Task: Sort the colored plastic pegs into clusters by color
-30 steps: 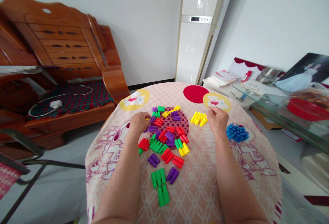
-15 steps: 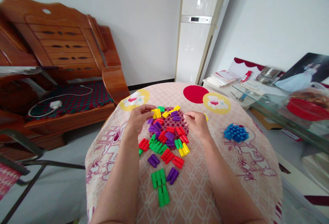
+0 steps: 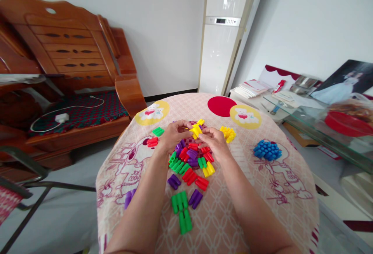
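White adapter on wooden bench.

The left forearm and right forearm stretched forward, bare, angled inward. The left grip and right grip nearly met, fingers turned toward each other, both pinching.

A ridged yellow block is held above loose multicoloured blocks.
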The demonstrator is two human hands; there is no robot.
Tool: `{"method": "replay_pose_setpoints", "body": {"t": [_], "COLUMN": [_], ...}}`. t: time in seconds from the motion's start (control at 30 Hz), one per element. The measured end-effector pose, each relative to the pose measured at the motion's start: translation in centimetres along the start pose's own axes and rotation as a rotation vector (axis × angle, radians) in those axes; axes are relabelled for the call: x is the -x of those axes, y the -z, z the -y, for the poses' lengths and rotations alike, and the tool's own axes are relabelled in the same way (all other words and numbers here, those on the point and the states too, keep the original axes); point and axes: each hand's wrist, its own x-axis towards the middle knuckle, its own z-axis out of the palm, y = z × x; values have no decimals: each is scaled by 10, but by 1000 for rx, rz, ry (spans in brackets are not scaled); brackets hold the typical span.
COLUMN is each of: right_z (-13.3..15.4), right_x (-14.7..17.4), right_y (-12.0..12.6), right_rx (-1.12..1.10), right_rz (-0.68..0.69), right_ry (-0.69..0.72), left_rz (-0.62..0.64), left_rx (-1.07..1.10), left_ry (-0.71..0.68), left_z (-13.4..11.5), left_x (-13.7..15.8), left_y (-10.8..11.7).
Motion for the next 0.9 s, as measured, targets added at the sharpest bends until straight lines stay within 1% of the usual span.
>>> {"method": "replay_pose_setpoints", "body": {"t": [0.17, 0.23, 0.3, 0.4, 0.5, 0.57, 0.63, 0.7, 0.8, 0.9], "right_z": [13, 19, 25, 30, 31, 30, 30, 31, 35, 38], "right_x": [2, 2, 0, -6, -10, -12, -15, -21, -37, -59], "right_y": [9, 14, 23, 44, 67, 79, 85, 85, 77, 67], "right_rx": [-10, 15, 51, 122, 205, 267, 332, 405, 551, 743], "right_rz": [-44, -98, -188, -365, -536, -606, -637, -638, -599, -530], "right_ry": [55, 74, 107, 147, 178, 193, 183, 142, 64, -46], "left_rz": [19, 30, 30, -21, -72, -101, -138, -187, -256, -310], "left_rx": [-86, -123, -170, -239, -253, -241, -225, -199, -148, -121], "left_ry": [-7, -25, -40, -62, -73, -72, -68, -63, -56, -60], "left_z": [7, 8, 9, 10, 11, 11, 10, 9, 7, 5], "left_x": [-3, -4, -5, -6, -7, -8, -7, -7, -5, -4], "left_y": [-6, -9, -10, -8, -1, 4, 10, 15, 22, 26]}}
